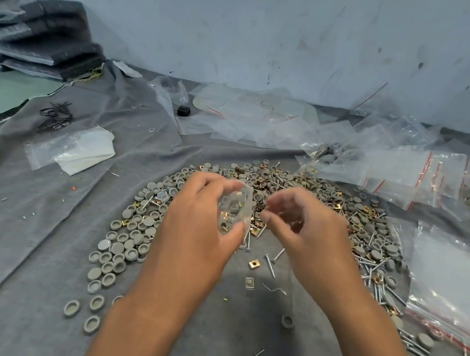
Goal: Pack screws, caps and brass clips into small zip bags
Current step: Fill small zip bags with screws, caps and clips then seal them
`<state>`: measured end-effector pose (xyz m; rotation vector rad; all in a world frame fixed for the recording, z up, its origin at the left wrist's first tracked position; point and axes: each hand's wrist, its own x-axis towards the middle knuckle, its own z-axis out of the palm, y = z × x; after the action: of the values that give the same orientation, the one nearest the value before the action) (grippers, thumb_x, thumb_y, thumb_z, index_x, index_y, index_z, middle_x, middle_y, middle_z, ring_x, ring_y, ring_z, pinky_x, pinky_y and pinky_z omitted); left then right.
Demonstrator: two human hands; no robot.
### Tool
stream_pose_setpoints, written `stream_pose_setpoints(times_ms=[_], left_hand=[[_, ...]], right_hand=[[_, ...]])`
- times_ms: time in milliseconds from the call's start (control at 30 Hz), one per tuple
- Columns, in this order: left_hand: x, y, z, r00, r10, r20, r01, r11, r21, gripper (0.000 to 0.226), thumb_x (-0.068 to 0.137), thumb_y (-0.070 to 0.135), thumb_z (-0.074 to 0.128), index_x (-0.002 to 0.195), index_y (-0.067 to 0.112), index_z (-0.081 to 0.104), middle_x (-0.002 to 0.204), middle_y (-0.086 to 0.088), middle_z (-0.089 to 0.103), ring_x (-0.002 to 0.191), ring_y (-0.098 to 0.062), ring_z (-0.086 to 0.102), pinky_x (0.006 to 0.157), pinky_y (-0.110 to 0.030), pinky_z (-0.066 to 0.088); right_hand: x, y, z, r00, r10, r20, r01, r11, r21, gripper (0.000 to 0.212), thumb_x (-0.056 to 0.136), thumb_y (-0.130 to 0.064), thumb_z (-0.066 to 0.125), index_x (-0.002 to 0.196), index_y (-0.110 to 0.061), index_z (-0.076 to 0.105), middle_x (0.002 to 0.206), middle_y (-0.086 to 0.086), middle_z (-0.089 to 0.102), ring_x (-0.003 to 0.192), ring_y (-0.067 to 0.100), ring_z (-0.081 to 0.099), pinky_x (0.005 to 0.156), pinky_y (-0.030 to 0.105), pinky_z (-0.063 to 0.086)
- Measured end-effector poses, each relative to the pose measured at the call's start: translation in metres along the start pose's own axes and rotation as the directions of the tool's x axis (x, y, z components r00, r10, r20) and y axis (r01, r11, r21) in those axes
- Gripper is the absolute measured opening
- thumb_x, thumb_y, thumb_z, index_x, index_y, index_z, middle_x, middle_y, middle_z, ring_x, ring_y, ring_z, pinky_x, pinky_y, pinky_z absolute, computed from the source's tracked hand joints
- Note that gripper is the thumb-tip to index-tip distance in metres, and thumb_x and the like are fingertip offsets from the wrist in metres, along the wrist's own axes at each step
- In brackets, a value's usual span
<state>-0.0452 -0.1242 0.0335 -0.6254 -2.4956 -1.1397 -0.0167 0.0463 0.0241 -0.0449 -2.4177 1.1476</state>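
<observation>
My left hand [194, 231] grips a small clear zip bag [235, 209] between thumb and fingers; grey caps and brass clips show through the plastic. My right hand [306, 230] hovers just right of the bag with fingers curled and blurred, and whether it pinches anything is unclear. Under both hands lies a wide pile of grey caps [124, 241], brass clips [253, 263] and silver screws [270, 264] on a grey cloth [35, 244].
Empty zip bags with red seals [417, 178] lie at the right, and a stack [453, 285] lies near the right edge. A bag with white paper [73, 148] and black screws [56, 117] lie at the left. Dark foam packs [41, 35] are piled against the wall.
</observation>
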Motion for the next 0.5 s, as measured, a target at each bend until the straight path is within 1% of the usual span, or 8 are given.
stream_pose_setpoints(times_ms=[33, 67, 133, 167, 267, 367, 433, 500], left_hand=[[0.000, -0.001, 0.000, 1.000, -0.004, 0.001, 0.004, 1.000, 0.004, 0.048, 0.079, 0.024, 0.080, 0.125, 0.027, 0.065, 0.113, 0.018, 0.054, 0.088, 0.012, 0.048, 0.083, -0.005, 0.035], [0.000, -0.001, -0.001, 1.000, -0.011, 0.001, 0.011, 1.000, 0.007, 0.048, 0.079, 0.024, 0.080, 0.125, 0.028, 0.065, 0.113, 0.018, 0.054, 0.088, 0.011, 0.048, 0.083, -0.004, 0.034], [0.001, -0.002, -0.002, 1.000, -0.020, -0.002, 0.020, 1.000, 0.009, 0.049, 0.079, 0.022, 0.081, 0.125, 0.028, 0.066, 0.113, 0.018, 0.054, 0.088, 0.009, 0.049, 0.082, -0.002, 0.034], [0.001, -0.002, -0.002, 1.000, -0.022, -0.001, 0.022, 1.000, 0.009, 0.049, 0.079, 0.023, 0.081, 0.125, 0.029, 0.066, 0.113, 0.018, 0.054, 0.087, 0.008, 0.050, 0.081, -0.002, 0.034], [0.002, -0.003, -0.003, 1.000, -0.022, -0.006, 0.022, 1.000, 0.008, 0.049, 0.079, 0.024, 0.081, 0.125, 0.028, 0.066, 0.112, 0.017, 0.053, 0.086, 0.006, 0.052, 0.082, -0.002, 0.035], [0.002, -0.003, -0.002, 1.000, -0.025, -0.004, 0.025, 1.000, 0.019, 0.050, 0.078, 0.022, 0.083, 0.125, 0.027, 0.066, 0.113, 0.016, 0.054, 0.086, 0.006, 0.052, 0.082, -0.002, 0.035], [0.001, -0.001, -0.001, 1.000, -0.021, 0.008, 0.021, 1.000, 0.017, 0.051, 0.077, 0.019, 0.083, 0.125, 0.026, 0.066, 0.113, 0.016, 0.054, 0.087, 0.007, 0.051, 0.083, -0.002, 0.035], [0.000, 0.000, 0.000, 1.000, -0.014, 0.014, 0.014, 1.000, 0.012, 0.052, 0.077, 0.017, 0.083, 0.124, 0.026, 0.066, 0.112, 0.017, 0.054, 0.089, 0.009, 0.050, 0.084, -0.003, 0.035]], right_hand=[[-0.001, 0.006, -0.001, 0.984, 0.101, 0.146, -0.089, 0.992, -0.086, 0.018, 0.087, -0.030, 0.078, 0.092, -0.039, 0.063, 0.083, -0.020, 0.067, 0.080, -0.007, 0.063, 0.066, 0.006, 0.046], [-0.003, 0.012, -0.001, 0.937, 0.189, 0.294, -0.135, 0.972, -0.192, 0.019, 0.086, -0.037, 0.079, 0.093, -0.041, 0.062, 0.087, -0.020, 0.066, 0.079, -0.007, 0.061, 0.064, 0.008, 0.045], [-0.010, 0.022, -0.001, 0.822, 0.270, 0.501, -0.076, 0.924, -0.374, 0.030, 0.079, -0.046, 0.083, 0.101, -0.038, 0.064, 0.095, -0.019, 0.062, 0.080, -0.005, 0.057, 0.066, 0.011, 0.042], [-0.014, 0.025, 0.001, 0.783, 0.282, 0.555, -0.037, 0.911, -0.411, 0.039, 0.075, -0.049, 0.085, 0.105, -0.038, 0.064, 0.098, -0.020, 0.059, 0.083, -0.005, 0.054, 0.070, 0.013, 0.042], [-0.021, 0.021, 0.010, 0.790, 0.234, 0.567, 0.003, 0.923, -0.384, 0.045, 0.071, -0.053, 0.086, 0.107, -0.040, 0.063, 0.099, -0.021, 0.054, 0.091, -0.005, 0.052, 0.082, 0.025, 0.048], [-0.024, 0.015, 0.024, 0.796, 0.149, 0.587, 0.090, 0.929, -0.358, 0.029, 0.080, -0.044, 0.081, 0.103, -0.038, 0.065, 0.097, -0.018, 0.053, 0.096, 0.001, 0.053, 0.086, 0.029, 0.046], [-0.025, 0.013, 0.027, 0.776, 0.146, 0.613, 0.099, 0.933, -0.347, 0.015, 0.085, -0.035, 0.077, 0.093, -0.035, 0.064, 0.095, -0.016, 0.053, 0.095, 0.006, 0.055, 0.088, 0.031, 0.048], [-0.024, 0.012, 0.025, 0.784, 0.153, 0.602, 0.076, 0.938, -0.338, 0.011, 0.090, -0.030, 0.072, 0.090, -0.034, 0.062, 0.095, -0.015, 0.057, 0.092, 0.006, 0.056, 0.089, 0.034, 0.048]])
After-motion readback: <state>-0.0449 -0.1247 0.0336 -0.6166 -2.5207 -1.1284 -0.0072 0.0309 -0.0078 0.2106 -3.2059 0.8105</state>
